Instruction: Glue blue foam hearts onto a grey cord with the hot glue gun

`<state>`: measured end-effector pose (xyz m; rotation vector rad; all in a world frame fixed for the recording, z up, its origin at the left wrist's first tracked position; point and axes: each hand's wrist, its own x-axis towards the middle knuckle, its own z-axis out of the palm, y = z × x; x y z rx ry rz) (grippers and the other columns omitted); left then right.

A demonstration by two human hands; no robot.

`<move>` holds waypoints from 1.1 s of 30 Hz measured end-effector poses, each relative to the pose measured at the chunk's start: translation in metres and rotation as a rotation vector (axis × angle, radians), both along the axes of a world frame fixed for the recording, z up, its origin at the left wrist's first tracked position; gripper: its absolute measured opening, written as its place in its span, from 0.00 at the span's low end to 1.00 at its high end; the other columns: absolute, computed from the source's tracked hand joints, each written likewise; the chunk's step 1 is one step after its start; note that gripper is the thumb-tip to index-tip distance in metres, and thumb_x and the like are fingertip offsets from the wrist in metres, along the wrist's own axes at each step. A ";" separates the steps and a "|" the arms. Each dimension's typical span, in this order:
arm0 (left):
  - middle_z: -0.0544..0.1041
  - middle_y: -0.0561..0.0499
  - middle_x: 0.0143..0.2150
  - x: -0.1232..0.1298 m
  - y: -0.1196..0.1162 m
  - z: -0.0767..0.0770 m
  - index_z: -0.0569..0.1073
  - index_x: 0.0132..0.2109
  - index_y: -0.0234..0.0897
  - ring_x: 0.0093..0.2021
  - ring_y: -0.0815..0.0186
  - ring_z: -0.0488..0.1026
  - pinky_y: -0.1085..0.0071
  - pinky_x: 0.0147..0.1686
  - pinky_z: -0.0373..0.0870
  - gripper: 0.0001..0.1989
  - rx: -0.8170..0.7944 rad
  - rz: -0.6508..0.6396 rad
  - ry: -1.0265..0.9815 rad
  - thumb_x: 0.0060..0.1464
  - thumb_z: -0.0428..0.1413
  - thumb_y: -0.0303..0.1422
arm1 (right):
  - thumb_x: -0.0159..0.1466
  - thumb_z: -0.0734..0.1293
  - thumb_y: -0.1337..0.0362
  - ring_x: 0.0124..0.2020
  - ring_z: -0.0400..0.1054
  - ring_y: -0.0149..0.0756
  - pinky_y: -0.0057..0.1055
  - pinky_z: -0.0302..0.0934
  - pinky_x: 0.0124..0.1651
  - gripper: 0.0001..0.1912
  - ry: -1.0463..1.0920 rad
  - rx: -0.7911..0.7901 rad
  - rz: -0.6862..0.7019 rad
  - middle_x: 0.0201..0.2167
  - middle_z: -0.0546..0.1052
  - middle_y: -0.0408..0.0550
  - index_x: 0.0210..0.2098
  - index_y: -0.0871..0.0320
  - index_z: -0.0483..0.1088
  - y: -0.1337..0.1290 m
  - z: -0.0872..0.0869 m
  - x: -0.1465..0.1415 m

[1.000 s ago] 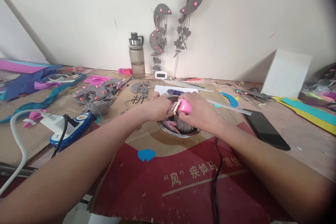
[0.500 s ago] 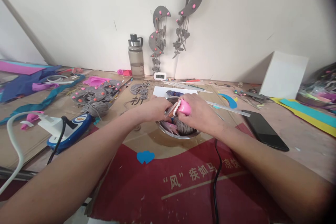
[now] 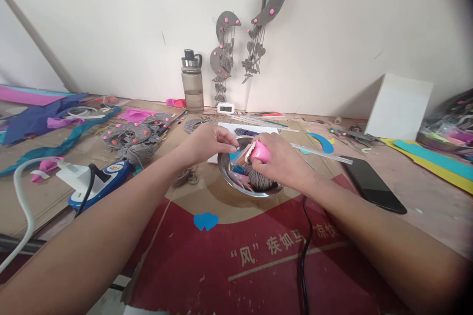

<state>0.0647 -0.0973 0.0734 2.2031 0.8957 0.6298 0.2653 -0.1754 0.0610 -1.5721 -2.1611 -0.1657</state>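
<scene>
- One small blue piece (image 3: 238,149) appears pinched in the nearly closed left grip (image 3: 209,142).
- Below both grips, the metal bowl (image 3: 223,163) is seemingly being picked from; steady pinching is called for.
- A pink tool (image 3: 262,151) is clasped by the right grip (image 3: 280,158).

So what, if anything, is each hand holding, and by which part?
The right hand holds a pink tool by its body; the left hand seems to pinch a tiny blue piece, part unclear.

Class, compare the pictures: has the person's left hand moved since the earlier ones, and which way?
Yes. Judged against the metal bowl, the left hand has drawn leftward and up, uncovering the bowl's upper-left rim.
</scene>
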 end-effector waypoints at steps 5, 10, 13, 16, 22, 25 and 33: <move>0.79 0.50 0.32 -0.007 0.006 0.001 0.77 0.35 0.33 0.31 0.70 0.73 0.73 0.35 0.68 0.09 -0.104 -0.082 -0.150 0.47 0.61 0.35 | 0.56 0.63 0.64 0.34 0.63 0.39 0.34 0.54 0.35 0.05 0.011 -0.011 0.000 0.33 0.72 0.48 0.32 0.56 0.63 0.000 0.000 0.000; 0.78 0.51 0.33 -0.015 0.006 0.008 0.76 0.36 0.34 0.33 0.70 0.72 0.71 0.38 0.69 0.08 -0.147 -0.145 -0.138 0.49 0.60 0.35 | 0.55 0.63 0.64 0.35 0.64 0.40 0.34 0.55 0.36 0.06 0.030 -0.019 -0.004 0.34 0.73 0.48 0.33 0.56 0.63 0.000 0.000 -0.001; 0.77 0.51 0.31 -0.017 0.004 0.011 0.76 0.36 0.34 0.30 0.71 0.71 0.71 0.35 0.70 0.09 -0.196 -0.152 -0.121 0.49 0.60 0.35 | 0.56 0.63 0.63 0.35 0.64 0.40 0.35 0.56 0.36 0.06 0.024 -0.019 -0.005 0.34 0.73 0.48 0.33 0.56 0.63 0.000 0.000 -0.001; 0.76 0.51 0.28 -0.014 0.001 0.011 0.76 0.36 0.33 0.27 0.72 0.69 0.73 0.30 0.69 0.09 -0.206 -0.139 -0.105 0.50 0.59 0.36 | 0.56 0.63 0.63 0.36 0.64 0.40 0.35 0.55 0.37 0.06 0.017 -0.006 -0.008 0.33 0.73 0.48 0.33 0.56 0.63 0.000 0.000 -0.001; 0.75 0.52 0.26 -0.005 -0.007 0.008 0.77 0.37 0.32 0.23 0.73 0.67 0.77 0.24 0.63 0.10 -0.022 -0.050 -0.014 0.51 0.56 0.35 | 0.56 0.63 0.64 0.35 0.64 0.40 0.35 0.55 0.36 0.05 0.012 -0.006 -0.010 0.33 0.73 0.48 0.33 0.56 0.63 -0.001 0.000 -0.002; 0.76 0.53 0.26 -0.005 -0.009 0.009 0.78 0.39 0.33 0.23 0.73 0.67 0.77 0.24 0.63 0.11 0.055 -0.013 0.033 0.52 0.55 0.34 | 0.55 0.62 0.65 0.36 0.64 0.41 0.35 0.56 0.36 0.05 0.018 -0.005 -0.002 0.33 0.73 0.48 0.33 0.56 0.64 -0.001 0.000 -0.002; 0.77 0.51 0.28 -0.006 -0.003 0.003 0.77 0.45 0.33 0.25 0.72 0.69 0.75 0.26 0.64 0.15 0.039 0.030 -0.004 0.52 0.56 0.35 | 0.54 0.63 0.68 0.45 0.66 0.45 0.39 0.60 0.47 0.20 0.094 0.018 0.069 0.44 0.75 0.48 0.47 0.55 0.66 0.001 -0.004 0.001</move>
